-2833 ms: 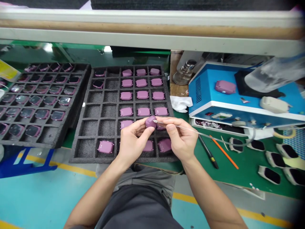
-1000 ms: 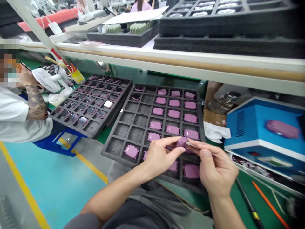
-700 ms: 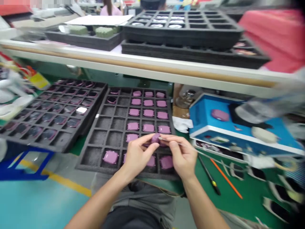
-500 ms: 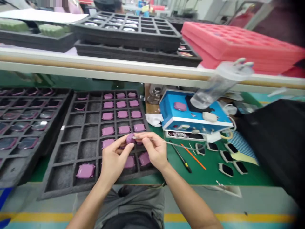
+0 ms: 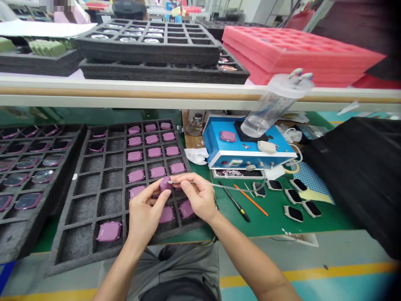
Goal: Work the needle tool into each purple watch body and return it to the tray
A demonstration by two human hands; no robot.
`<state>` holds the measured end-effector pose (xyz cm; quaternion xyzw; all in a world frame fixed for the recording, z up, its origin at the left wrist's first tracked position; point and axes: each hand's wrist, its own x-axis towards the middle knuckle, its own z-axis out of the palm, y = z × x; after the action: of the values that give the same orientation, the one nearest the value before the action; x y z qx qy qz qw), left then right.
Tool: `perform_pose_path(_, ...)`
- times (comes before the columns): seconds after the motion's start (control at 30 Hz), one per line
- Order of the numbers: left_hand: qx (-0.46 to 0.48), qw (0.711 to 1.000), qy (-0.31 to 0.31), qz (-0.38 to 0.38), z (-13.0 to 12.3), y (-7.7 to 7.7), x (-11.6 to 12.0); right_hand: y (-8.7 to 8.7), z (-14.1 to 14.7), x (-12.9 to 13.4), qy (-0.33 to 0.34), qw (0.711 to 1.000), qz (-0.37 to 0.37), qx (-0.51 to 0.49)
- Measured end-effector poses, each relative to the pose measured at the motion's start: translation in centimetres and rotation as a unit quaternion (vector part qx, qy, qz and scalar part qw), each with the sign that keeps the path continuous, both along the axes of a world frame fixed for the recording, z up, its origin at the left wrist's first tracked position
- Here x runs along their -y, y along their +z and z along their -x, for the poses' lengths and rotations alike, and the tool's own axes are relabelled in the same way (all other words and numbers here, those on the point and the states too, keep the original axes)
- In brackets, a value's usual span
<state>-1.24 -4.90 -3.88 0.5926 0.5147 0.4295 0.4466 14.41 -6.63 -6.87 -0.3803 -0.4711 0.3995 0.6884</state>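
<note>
Between thumb and fingers my left hand (image 5: 146, 209) holds a purple watch case (image 5: 165, 183), tilted on edge above the foam tray. My right hand (image 5: 197, 196) pinches the end of a thin clear tube (image 5: 225, 187), whose tip meets the case. Under both hands lies a black foam tray (image 5: 79, 206) with purple cases in its right columns, partly hidden by my hands. One more purple case (image 5: 109, 231) sits in a front compartment at the left.
A blue machine (image 5: 250, 155) bears a clear cylinder (image 5: 266, 106). Nearby lie a black pen (image 5: 234, 202), an orange stick (image 5: 251, 200) and several pale watches (image 5: 293, 213). A second tray (image 5: 15, 234) is left; a shelf (image 5: 125, 100) with pink foam (image 5: 291, 58) crosses behind.
The camera view has shifted, so the bench items appear a little further left. Both hands keep their hold on the case and tube, with little change between them.
</note>
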Motion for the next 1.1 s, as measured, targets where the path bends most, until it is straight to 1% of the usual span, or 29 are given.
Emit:
perform_pose_path(0.17,0.013,1.000,-0.007,0.001,-0.06,0.00,0.14,0.09,0.04,0.21,0.000,1.000,0.005,0.004)
perform_pose_path(0.43,0.005,1.000,-0.021,0.006,-0.07,0.22,0.45,0.13,0.02,0.73,-0.010,1.000,0.011,0.009)
perform_pose_path(0.87,0.001,1.000,-0.021,0.007,-0.04,0.08,0.33,0.25,0.08,0.51,-0.011,1.000,0.017,0.008)
perform_pose_path(1.1,0.000,1.000,-0.001,0.001,-0.02,0.14,-0.03,0.12,-0.01,-0.06,0.002,1.000,0.022,0.010)
